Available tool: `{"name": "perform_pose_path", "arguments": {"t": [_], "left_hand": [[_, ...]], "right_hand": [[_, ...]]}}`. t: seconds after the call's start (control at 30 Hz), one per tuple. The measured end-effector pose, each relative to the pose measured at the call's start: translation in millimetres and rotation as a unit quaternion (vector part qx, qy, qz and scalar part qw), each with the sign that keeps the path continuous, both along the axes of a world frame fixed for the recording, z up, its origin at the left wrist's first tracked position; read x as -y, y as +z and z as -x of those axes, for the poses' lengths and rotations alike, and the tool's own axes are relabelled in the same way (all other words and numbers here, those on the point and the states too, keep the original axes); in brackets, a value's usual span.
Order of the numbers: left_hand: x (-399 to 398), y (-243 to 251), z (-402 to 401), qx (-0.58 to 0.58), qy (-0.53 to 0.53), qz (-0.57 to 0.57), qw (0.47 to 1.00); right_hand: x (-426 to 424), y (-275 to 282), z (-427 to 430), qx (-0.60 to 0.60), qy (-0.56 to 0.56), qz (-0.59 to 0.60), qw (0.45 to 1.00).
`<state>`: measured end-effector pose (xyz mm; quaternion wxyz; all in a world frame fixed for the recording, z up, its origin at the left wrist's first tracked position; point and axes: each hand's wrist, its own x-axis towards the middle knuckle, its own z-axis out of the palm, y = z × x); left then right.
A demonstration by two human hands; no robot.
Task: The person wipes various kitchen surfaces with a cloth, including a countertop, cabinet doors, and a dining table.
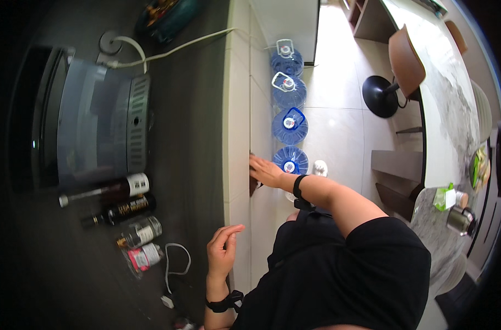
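My right hand [268, 170] reaches across and presses flat against the light tiled side face [259, 231] below the ledge. Under its fingers is a dark brown cloth [254, 187], mostly hidden by the hand. Just beyond the wrist, a blue water jug [291, 159] stands on the floor beside the tiles. My left hand [223, 249] is held over the light tiled ledge [237, 173], fingers loosely bent together, with nothing visible in it. Both wrists wear black bands.
Several more water jugs [289, 126] line the tiles. On the dark surface [188, 136] are a grey vented appliance [97, 119], bottles [128, 208], a white cable [188, 260] and a pink-and-white packet [145, 256]. Right are a swivel stool [405, 62] and a marble-patterned table [448, 99].
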<state>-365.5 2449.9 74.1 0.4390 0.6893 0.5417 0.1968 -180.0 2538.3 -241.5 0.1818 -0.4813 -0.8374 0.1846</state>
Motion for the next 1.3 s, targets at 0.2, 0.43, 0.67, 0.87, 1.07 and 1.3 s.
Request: {"name": "perform_pose_path", "arguments": {"t": [0.2, 0.43, 0.67, 0.87, 1.07, 1.3], "left_hand": [[-90.3, 6.9, -51.2, -0.076, -0.159, -0.018, 0.984], [-223.0, 2.6, -140.4, -0.173, -0.271, -0.153, 0.934], [-328.0, -45.0, -210.5, -0.307, -0.199, -0.268, 0.892], [-370.4, -87.1, -247.0, -0.404, -0.150, -0.322, 0.843], [-371.7, -89.3, -246.0, -0.450, -0.179, -0.287, 0.826], [-374.5, -90.0, -246.1, -0.463, -0.181, -0.259, 0.828]], "right_hand": [[-39.5, 5.4, -43.7, 0.005, 0.139, -0.150, 0.979], [-161.2, -11.6, -117.3, 0.066, 0.006, -0.229, 0.971], [-306.9, -11.6, -203.3, 0.166, -0.018, -0.212, 0.963], [-392.7, -13.7, -251.6, 0.096, -0.069, -0.163, 0.979], [-453.0, -12.3, -275.6, 0.112, -0.155, -0.098, 0.977], [-442.7, -2.6, -264.0, 0.042, -0.157, -0.043, 0.986]]}}
